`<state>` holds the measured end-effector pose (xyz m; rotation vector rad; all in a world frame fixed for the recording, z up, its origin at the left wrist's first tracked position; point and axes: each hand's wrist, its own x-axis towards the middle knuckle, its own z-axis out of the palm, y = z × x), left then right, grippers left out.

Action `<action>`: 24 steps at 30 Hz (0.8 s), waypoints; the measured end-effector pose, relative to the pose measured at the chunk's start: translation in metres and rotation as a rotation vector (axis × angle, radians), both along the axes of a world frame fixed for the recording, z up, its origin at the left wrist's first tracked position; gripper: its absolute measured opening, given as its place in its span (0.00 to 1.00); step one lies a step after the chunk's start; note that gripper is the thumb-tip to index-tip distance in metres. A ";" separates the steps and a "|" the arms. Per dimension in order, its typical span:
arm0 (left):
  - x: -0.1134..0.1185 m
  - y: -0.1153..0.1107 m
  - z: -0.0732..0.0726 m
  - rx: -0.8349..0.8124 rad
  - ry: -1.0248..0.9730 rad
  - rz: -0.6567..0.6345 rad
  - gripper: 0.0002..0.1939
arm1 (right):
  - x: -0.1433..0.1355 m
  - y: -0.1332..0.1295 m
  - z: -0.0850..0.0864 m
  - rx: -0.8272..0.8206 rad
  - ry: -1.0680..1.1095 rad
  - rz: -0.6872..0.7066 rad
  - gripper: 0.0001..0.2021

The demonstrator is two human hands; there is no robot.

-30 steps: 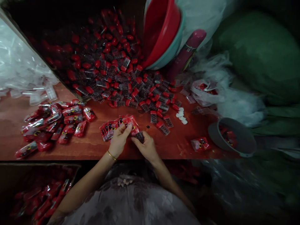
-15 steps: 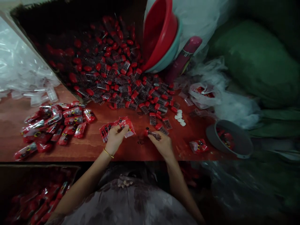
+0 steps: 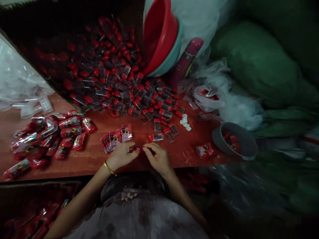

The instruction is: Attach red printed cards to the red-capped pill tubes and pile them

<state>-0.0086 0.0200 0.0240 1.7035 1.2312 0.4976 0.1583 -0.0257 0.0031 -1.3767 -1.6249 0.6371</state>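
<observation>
where red packets (image 3: 116, 137) lie, reddish table (image 3: 92, 161) (dimly lit), green bundle (image 3: 256, 63) beyond

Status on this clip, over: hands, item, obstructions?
Left hand holding small red-and-dark item, details blurred. Right hand fingertips at its end, grip unclear. Fanned red packets just beyond left hand, apparently not blocking.

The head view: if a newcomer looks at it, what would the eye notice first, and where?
Probably the big heap of red-capped containers, spilling from the dark box at the back onto the red table. By its upper right edge, a bright red basin sits tilted inside a teal basin. At the table's front, the left hand holds a small red item, with the right hand close beside it.
</observation>
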 end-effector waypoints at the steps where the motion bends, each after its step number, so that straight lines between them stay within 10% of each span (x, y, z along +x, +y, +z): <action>1: 0.001 -0.001 -0.003 -0.040 -0.099 0.067 0.09 | -0.004 -0.003 -0.006 -0.048 0.090 -0.090 0.09; 6: 0.014 -0.015 -0.020 -0.337 -0.575 0.408 0.17 | -0.018 -0.007 -0.024 -0.265 0.355 -0.252 0.14; 12: 0.017 -0.011 -0.016 -0.468 -0.746 0.658 0.20 | 0.010 0.011 -0.022 -0.105 -0.361 -0.382 0.21; 20: 0.008 -0.004 -0.009 -0.743 -0.835 0.527 0.19 | 0.042 -0.001 -0.028 0.034 -0.591 -0.027 0.12; 24: 0.007 -0.005 -0.010 -0.806 -0.839 0.475 0.20 | 0.043 -0.015 -0.039 0.001 -0.623 -0.228 0.21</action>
